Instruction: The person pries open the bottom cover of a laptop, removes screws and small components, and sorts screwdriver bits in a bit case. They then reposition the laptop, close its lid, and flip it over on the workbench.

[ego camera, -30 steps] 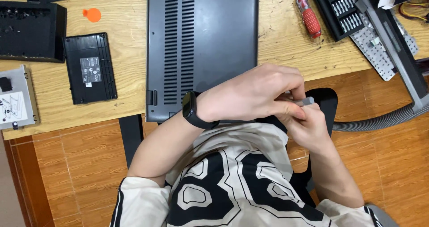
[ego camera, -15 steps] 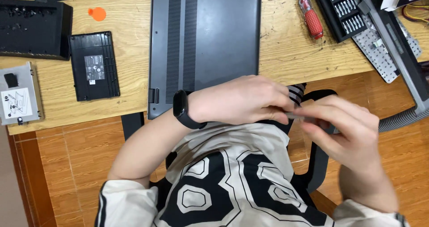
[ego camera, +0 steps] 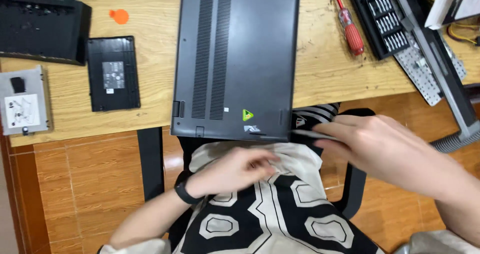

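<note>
Head view: right hand [ego camera: 395,151] pinching thin tool [ego camera: 312,133] at laptop [ego camera: 235,59] edge, 5 o'clock; left hand [ego camera: 235,171] loosely curled, empty, below surface [ego camera: 330,74] edge.

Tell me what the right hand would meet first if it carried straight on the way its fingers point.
The right hand points left, along the desk's near edge. First in that line is probably the near right corner of the upturned dark grey laptop, though depth is unclear and the fingers may pass below it.
</note>
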